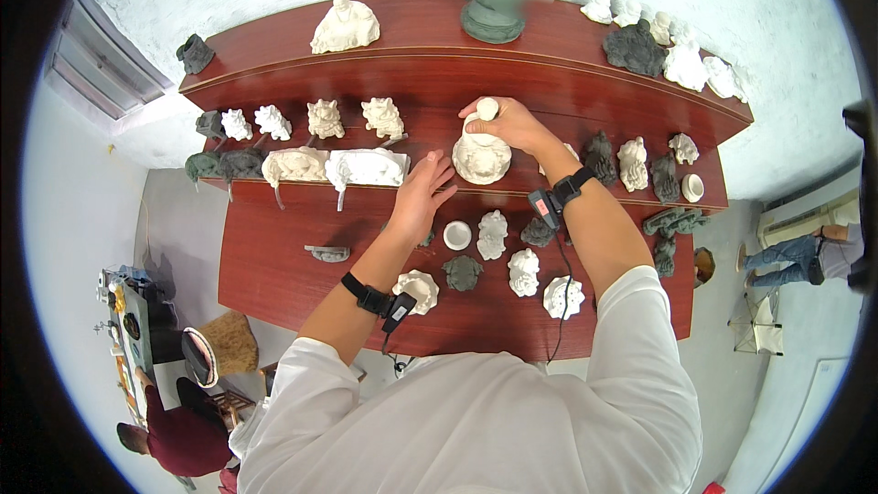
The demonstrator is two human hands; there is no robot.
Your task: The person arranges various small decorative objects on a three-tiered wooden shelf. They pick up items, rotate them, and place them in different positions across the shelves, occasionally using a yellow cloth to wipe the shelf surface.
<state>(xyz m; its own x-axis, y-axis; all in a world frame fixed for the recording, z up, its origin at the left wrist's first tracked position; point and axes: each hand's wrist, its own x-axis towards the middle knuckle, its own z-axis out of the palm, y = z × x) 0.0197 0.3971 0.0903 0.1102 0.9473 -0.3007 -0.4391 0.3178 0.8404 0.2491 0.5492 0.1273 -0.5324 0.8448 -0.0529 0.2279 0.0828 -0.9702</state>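
A cream carved figurine with a round knob on top (pixel 482 156) stands on the middle step of a red-brown wooden stand (pixel 425 82). My right hand (pixel 511 125) is closed around its upper part, the knob showing between thumb and fingers. To its left my left hand (pixel 420 195) is held with fingers spread, nothing in it and apart from the figurine. A white carved block (pixel 365 167) lies just left of that hand. Below the step are a small white round bowl (pixel 457 235), a grey-white figurine (pixel 492 234) and a dark toad-like figurine (pixel 462 272).
On the top step are a green Buddha head (pixel 492 7) and a cream seated figure (pixel 345 25). Small lion figurines (pixel 325 118) line the left. Nearer me stand an octagonal white dish (pixel 416 291) and a pierced white dish (pixel 564 297). Another person (pixel 182 436) sits lower left.
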